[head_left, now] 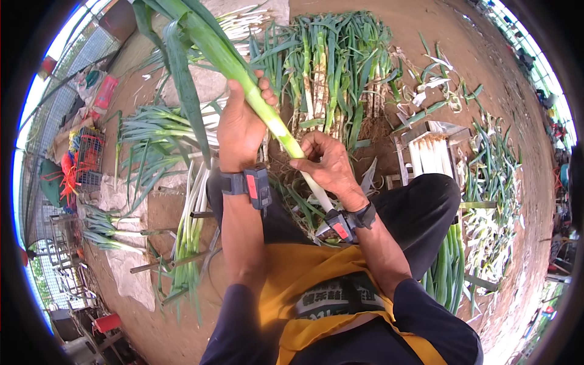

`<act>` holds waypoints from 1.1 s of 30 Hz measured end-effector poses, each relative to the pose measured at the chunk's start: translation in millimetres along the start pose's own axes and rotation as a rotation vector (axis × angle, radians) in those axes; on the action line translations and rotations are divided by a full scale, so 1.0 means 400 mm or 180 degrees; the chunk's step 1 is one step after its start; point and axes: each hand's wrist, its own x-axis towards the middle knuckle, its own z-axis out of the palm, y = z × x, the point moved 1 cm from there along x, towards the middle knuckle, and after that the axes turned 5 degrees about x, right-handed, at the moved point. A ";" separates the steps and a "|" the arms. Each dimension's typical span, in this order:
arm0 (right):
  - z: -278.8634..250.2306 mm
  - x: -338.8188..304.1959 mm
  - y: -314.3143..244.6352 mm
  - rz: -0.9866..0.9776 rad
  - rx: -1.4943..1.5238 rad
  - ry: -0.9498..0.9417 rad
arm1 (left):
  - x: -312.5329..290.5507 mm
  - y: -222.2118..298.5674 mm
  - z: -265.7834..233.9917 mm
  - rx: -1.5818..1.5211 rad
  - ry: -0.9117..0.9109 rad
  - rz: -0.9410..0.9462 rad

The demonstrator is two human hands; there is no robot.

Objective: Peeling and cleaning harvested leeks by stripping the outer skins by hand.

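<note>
Draping in loose folds, a yellow cloth apron with a dark printed patch lies over a navy top, while dark, matte trousers cover knees bent outward. Boxy black wrist devices, each with a red panel, are strapped to both wrists.

Above the lap, a single leek slants from upper left down toward the right wrist. The left hand is wrapped around its green upper stem, palm turned up; the right hand pinches the paler part lower down, thumb laid across the stalk, so both grips are clamped on it. The leek is long, smooth and round; broad, folded blades, one hanging limply, narrow into a bright green stem, then yellow-green, then a glossy white shaft.

Just beside the right knee, thick green stalks lie side by side. Past that knee, a rough wooden crate holds clean white shafts. Farther right spreads a tangled heap of leaf trimmings. On the left, slim leeks lie fanned on a wrinkled pale sheet. Ahead, a dense row of untrimmed leeks shows soil-stained stems and matted roots on the bare brown floor. At the far left stands wire mesh.
</note>
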 end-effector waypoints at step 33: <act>-0.007 -0.051 0.022 -0.1175 -0.0039 0.0042 | 0.003 -0.006 -0.041 0.0050 0.0050 0.0154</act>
